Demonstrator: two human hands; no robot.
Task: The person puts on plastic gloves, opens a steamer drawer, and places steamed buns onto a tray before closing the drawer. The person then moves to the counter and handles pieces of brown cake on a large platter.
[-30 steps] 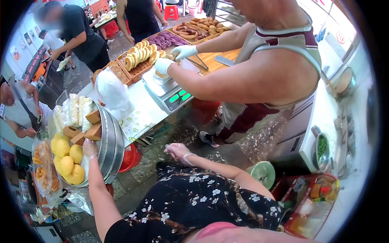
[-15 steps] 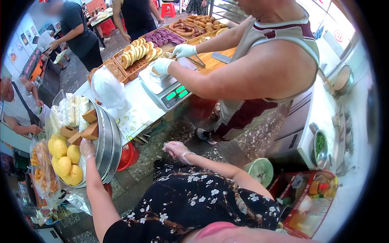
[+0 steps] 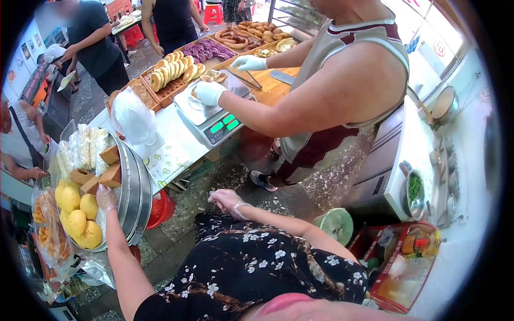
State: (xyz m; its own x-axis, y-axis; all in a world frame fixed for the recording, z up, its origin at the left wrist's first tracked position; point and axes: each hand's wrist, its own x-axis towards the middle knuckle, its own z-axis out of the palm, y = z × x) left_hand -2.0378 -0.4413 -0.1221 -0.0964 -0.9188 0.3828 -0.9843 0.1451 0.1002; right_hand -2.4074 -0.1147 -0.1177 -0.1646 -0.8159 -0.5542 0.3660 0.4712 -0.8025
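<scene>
My left hand (image 3: 106, 198), in a thin clear plastic glove, reaches into a round metal steamer (image 3: 140, 184). Its fingers extend against a brown cake block (image 3: 111, 175), their tips partly hidden. Beside it sit several yellow buns (image 3: 77, 220) and plastic-wrapped white food (image 3: 85, 145). My right hand (image 3: 227, 203), gloved the same way, hangs in front of my body with its fingers loosely curled and nothing visible in them. A co-worker's white-gloved hand (image 3: 209, 92) holds a piece of flatbread at a digital scale (image 3: 217, 125); the other glove (image 3: 250, 63) is raised nearby.
Trays of round flatbreads (image 3: 171, 70), purple food (image 3: 208, 51) and sausages (image 3: 233, 38) line the counter. Tongs (image 3: 247, 80) and a cleaver (image 3: 282, 77) lie by the scale. A red bucket (image 3: 160, 209) stands beside the steamer, a pale green bin (image 3: 336, 226) to my right.
The co-worker's farther hand has lifted away from the flatbread, while the nearer one stays at the scale. My hands keep nearly the same pose; the view has shifted slightly.
</scene>
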